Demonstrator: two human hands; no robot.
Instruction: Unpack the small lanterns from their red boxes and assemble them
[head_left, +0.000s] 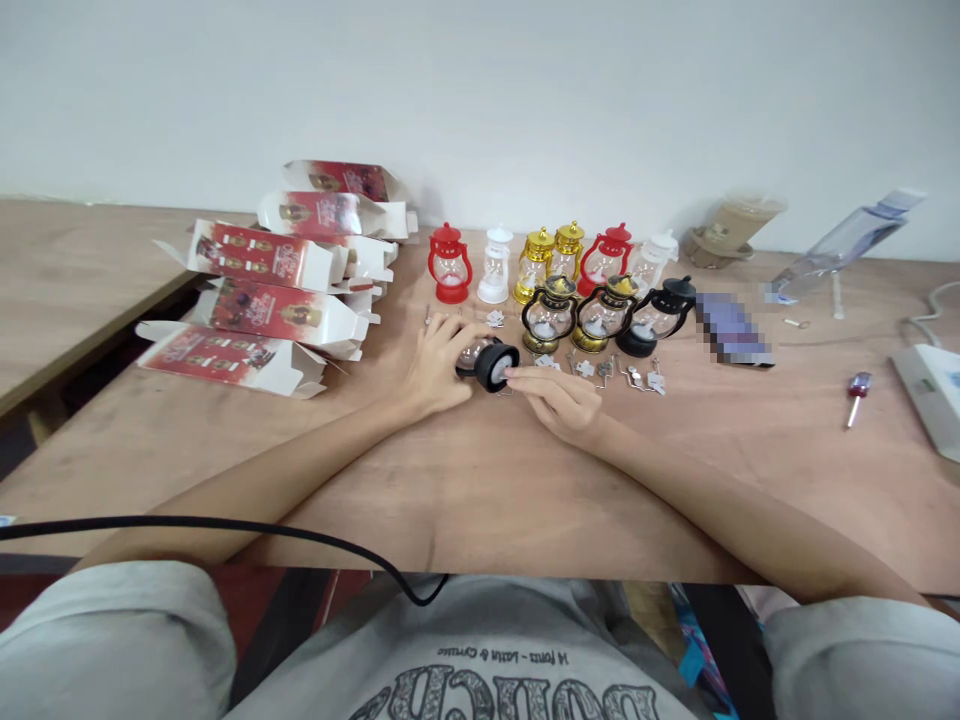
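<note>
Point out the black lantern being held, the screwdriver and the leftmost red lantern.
black lantern [491, 363], head view, on its black base.
screwdriver [857, 385], head view, on its red handle.
red lantern [449, 264], head view, on its body.

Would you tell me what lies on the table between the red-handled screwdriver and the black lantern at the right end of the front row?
In the head view, a blurred-out flat object lies between the screwdriver and the black lantern; the remaining table there is bare wood.

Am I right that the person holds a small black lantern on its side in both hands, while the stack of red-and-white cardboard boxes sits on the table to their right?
Not quite: the head view shows the stack of red-and-white cardboard boxes on the person's left, not right. The rest holds: the left hand and right hand hold the small black lantern on its side over the wooden table.
</note>
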